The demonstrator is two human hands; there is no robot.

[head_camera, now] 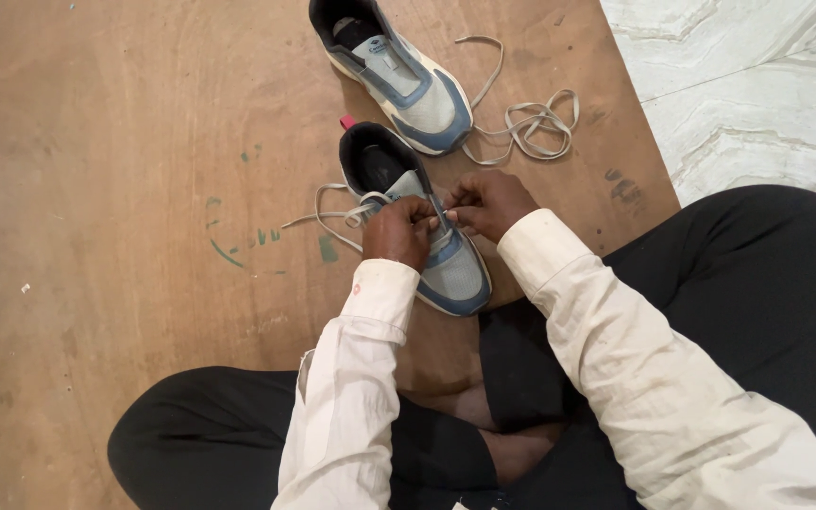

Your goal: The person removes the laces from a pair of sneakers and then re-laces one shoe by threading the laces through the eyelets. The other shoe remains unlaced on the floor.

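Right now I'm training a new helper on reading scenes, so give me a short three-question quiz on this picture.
1. True or false: both hands work at the near shoe.
2. Where does the loose lace lie: A beside the far shoe, B inside it, C on the person's leg?
3. What surface do the shoes rest on?

Key: 1 true, left hand and right hand meet over its laces. 2 A. 3 a brown wooden board.

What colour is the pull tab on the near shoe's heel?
Red pull tab, clearest in the head view.
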